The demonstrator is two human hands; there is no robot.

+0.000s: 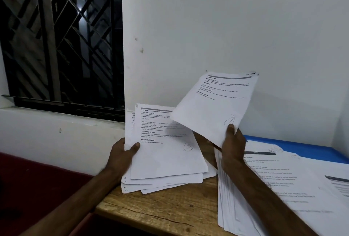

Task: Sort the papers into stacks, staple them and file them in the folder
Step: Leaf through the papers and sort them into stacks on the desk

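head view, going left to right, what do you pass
window grille → left hand → paper stack it grips → right hand pinching a raised sheet → paper pile on the table

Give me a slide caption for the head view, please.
Left hand grips a paper bundle while the right hand holds one sheet above the wooden table.

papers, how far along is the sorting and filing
Early, in the sorting. Done: one pile lies on the table, partly over a blue folder. In hand: the left hand grips a loose bundle, the right hand pinches one sheet. Left: stapling, filing; no stapler shows.
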